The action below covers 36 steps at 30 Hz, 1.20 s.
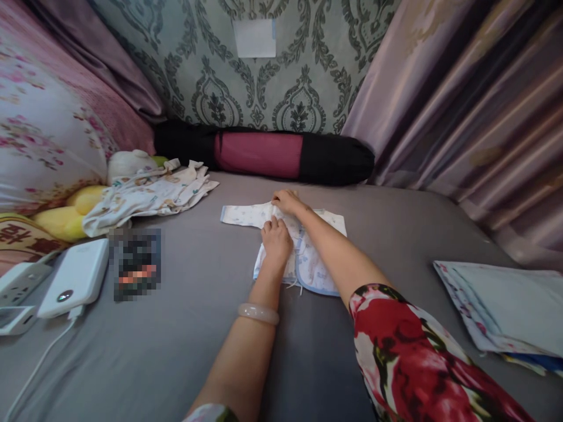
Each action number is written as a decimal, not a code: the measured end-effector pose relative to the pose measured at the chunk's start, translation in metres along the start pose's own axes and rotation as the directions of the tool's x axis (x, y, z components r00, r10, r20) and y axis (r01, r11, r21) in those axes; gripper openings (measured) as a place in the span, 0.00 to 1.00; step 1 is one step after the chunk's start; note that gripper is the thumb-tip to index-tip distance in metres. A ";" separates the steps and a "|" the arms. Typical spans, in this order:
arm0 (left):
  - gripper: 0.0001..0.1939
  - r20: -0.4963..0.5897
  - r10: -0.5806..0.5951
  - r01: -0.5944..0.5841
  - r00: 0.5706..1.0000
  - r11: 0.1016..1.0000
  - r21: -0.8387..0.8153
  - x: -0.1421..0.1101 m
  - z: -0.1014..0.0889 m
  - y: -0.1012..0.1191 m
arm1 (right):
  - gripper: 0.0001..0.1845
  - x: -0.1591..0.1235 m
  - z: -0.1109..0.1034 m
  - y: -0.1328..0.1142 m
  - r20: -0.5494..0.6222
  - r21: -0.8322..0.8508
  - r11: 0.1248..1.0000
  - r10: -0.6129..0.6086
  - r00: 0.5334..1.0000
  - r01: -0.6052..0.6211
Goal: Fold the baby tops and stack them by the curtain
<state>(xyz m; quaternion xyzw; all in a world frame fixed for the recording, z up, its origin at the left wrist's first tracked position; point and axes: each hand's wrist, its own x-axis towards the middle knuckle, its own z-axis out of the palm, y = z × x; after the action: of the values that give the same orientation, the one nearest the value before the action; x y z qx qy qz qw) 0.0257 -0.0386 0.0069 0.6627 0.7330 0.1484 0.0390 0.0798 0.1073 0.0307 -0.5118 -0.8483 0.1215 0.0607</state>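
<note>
A small white baby shirt [246,215] with a pale blue print and blue edging lies spread on the grey bed sheet [197,340]. One sleeve points left, and thin white ties hang from the lower edge. At the shirt's upper part, my right hand [289,203] has its fingers closed on the fabric near the neck and shoulder. Just below it, my left hand [277,239] presses bent fingers together on the cloth. My right forearm crosses over the shirt and hides part of its front and right sleeve.
Left are folded baby clothes [153,196], yellow plush [65,223], a white power bank [81,275] with its cable, a power strip [21,284] and a blurred item [136,264]. Behind lies a black and maroon roll [259,153]; right, a cloth stack [505,305] and curtain [440,105].
</note>
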 end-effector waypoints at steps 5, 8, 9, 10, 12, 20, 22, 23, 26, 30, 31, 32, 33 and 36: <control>0.17 0.012 -0.010 0.010 1.000 1.000 -0.001 -0.001 0.000 0.000 | 0.13 -0.009 0.027 0.000 -0.164 -0.065 0.998 -0.031 0.986 0.021; 0.18 0.000 -0.017 0.017 1.000 1.000 -0.021 0.001 0.003 -0.003 | 0.14 -0.011 0.035 -0.002 -0.200 -0.073 0.997 -0.004 0.980 -0.011; 0.18 -0.005 -0.019 0.019 1.000 0.999 -0.030 0.002 0.003 -0.004 | 0.14 -0.011 0.035 -0.003 -0.202 -0.069 0.997 0.012 0.979 -0.026; 0.18 -0.009 -0.021 0.020 1.000 0.999 -0.039 0.003 0.004 -0.005 | 0.14 -0.011 0.035 -0.003 -0.200 -0.062 0.997 0.028 0.979 -0.041; 0.17 -0.014 -0.023 0.022 1.000 0.998 -0.054 0.004 0.003 -0.006 | 0.15 -0.010 0.030 -0.003 -0.175 -0.029 0.998 0.055 0.983 -0.061; 0.14 0.002 -0.007 0.007 1.000 0.998 -0.066 0.003 -0.008 -0.006 | 0.25 -0.034 0.014 0.012 -0.114 -0.019 0.997 -0.075 0.991 0.074; 0.15 -0.006 -0.011 0.010 1.000 0.997 -0.078 0.003 -0.008 -0.006 | 0.26 -0.045 0.017 0.013 -0.070 -0.062 0.989 -0.142 0.987 0.138; 0.15 -0.011 -0.014 0.013 1.000 0.996 -0.086 0.004 -0.007 -0.007 | 0.26 -0.050 0.019 0.013 -0.046 -0.076 0.985 -0.159 0.986 0.155; 0.16 -0.034 -0.023 0.019 0.999 0.994 -0.106 0.008 -0.005 -0.009 | 0.28 -0.061 0.026 0.010 0.023 -0.096 0.983 -0.155 0.988 0.156; 0.16 -0.089 -0.061 0.041 0.994 0.977 -0.211 0.015 -0.002 -0.014 | 0.30 -0.065 0.030 0.007 0.051 -0.100 0.985 -0.134 0.990 0.139; 0.16 -0.105 -0.083 0.053 0.991 0.965 -0.258 0.017 -0.002 -0.016 | 0.31 -0.066 0.030 0.007 0.052 -0.101 0.986 -0.130 0.990 0.135; 0.15 -0.122 -0.106 0.064 0.987 0.949 -0.310 0.018 -0.002 -0.018 | 0.31 -0.066 0.029 0.006 0.055 -0.099 0.986 -0.126 0.991 0.131; 0.14 -0.137 -0.126 0.069 0.983 0.930 -0.362 0.020 -0.002 -0.020 | 0.31 -0.066 0.028 0.006 0.058 -0.095 0.987 -0.122 0.991 0.127; 0.13 -0.171 -0.182 0.072 0.968 0.859 -0.508 0.024 -0.003 -0.028 | 0.30 -0.065 0.022 0.002 0.080 -0.076 0.991 -0.106 0.991 0.112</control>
<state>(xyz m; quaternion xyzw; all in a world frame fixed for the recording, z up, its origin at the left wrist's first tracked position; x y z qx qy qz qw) -0.0046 -0.0176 0.0060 0.5602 0.7122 0.3995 0.1392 0.1076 0.0474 0.0102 -0.4615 -0.8810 0.1030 0.0142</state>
